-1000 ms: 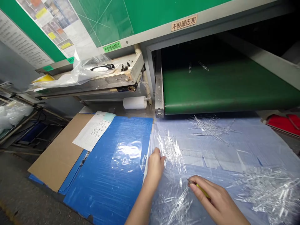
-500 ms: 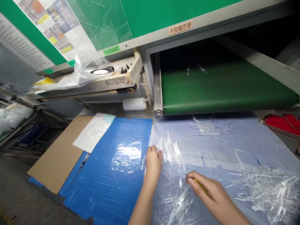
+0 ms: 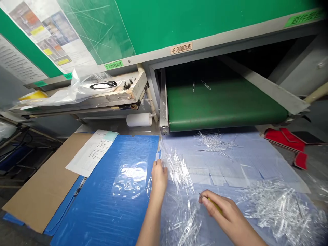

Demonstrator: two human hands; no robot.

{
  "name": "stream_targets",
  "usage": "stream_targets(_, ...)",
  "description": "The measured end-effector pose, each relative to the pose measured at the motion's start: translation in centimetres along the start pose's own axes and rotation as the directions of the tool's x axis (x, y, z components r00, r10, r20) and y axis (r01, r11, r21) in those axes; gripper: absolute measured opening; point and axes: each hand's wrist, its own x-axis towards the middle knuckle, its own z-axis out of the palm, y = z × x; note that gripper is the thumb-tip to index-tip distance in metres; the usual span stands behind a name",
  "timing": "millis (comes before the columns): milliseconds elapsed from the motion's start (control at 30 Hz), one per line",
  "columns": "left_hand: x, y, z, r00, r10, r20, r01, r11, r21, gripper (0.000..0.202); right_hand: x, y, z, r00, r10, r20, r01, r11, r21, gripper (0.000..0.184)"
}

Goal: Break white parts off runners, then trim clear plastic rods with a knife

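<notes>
My left hand (image 3: 159,181) rests at the edge of the blue corrugated sheet (image 3: 102,205), its fingers curled against transparent plastic film (image 3: 161,150). Just right of it lies a heap of thin transparent plastic pieces (image 3: 178,171). My right hand (image 3: 225,213) grips a yellow-handled pointed tool (image 3: 214,205), its fine tip near the heap. More such pieces lie below (image 3: 184,222), further back (image 3: 214,142) and at the right (image 3: 279,208), all on a pale blue sheet (image 3: 230,167).
A green conveyor belt (image 3: 220,106) runs under a green board, carrying a few transparent pieces. Left of the blue sheet lie brown cardboard (image 3: 43,181) and a printed form (image 3: 91,153). A white roll (image 3: 139,120) stands behind. Red objects (image 3: 285,140) lie at the right.
The whole view has shifted up and left, showing more on the right. My right hand has moved slightly left, and my left hand stays at the sheet's edge.
</notes>
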Motion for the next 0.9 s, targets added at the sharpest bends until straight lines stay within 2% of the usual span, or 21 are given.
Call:
stream_targets(167,-0.8,0.9,-1.7,0.999,-0.031,-0.008,0.027,0.944,-0.328,0.014,0.0,0.8,-0.4,0.994,0.106,-0.032,-0.101,0.986,0.129,0.032)
stream_targets(233,-1.9,1.9,-2.0,0.997,-0.028,0.073,0.061,0.866,-0.496,0.013,0.4,1.0,-0.7,0.984,0.165,-0.072,-0.146,0.964,0.221,0.029)
stream_targets(300,-3.5,3.1,-2.3,0.973,0.025,0.231,0.132,0.759,-0.638,0.02,1.1,0.9,-1.2,0.964,0.237,-0.121,-0.179,0.913,0.366,0.028)
stream_targets(400,-6.3,4.7,-2.4,0.871,0.128,0.474,0.306,0.613,-0.728,0.031,2.5,0.1,-2.2,0.945,0.307,-0.114,-0.17,0.758,0.63,0.038)
stream_targets(467,-7.7,5.3,-2.4,0.758,0.204,0.619,0.504,0.419,-0.755,0.036,3.3,-0.7,-2.8,0.956,0.282,-0.083,-0.135,0.671,0.729,0.042)
stream_targets(533,-8.6,5.4,-2.3,0.66,0.287,0.694,0.658,0.225,-0.719,0.039,3.9,-1.3,-3.2,0.967,0.243,-0.073,-0.105,0.646,0.756,0.038)
stream_targets(567,-8.9,5.4,-2.2,0.632,0.318,0.707,0.697,0.166,-0.698,0.04,4.1,-1.5,-3.4,0.97,0.231,-0.075,-0.097,0.65,0.754,0.035)
stream_targets(633,-9.3,5.1,-1.9,0.624,0.338,0.705,0.709,0.137,-0.692,0.042,4.2,-1.8,-3.4,0.972,0.218,-0.082,-0.089,0.672,0.735,0.032)
stream_targets(733,-9.7,4.8,-1.2,0.661,0.296,0.689,0.691,0.116,-0.713,0.039,4.2,-2.0,-3.4,0.971,0.21,-0.114,-0.07,0.707,0.704,0.029)
stream_targets(800,-9.9,4.6,-0.7,0.685,0.247,0.685,0.695,0.057,-0.716,0.028,4.1,-2.0,-3.3,0.967,0.21,-0.142,-0.053,0.716,0.697,0.028)
stream_targets(900,-10.1,4.3,-0.2,0.694,0.221,0.685,0.71,-0.051,-0.703,0.019,4.0,-1.8,-3.1,0.959,0.225,-0.17,-0.037,0.699,0.714,0.028)
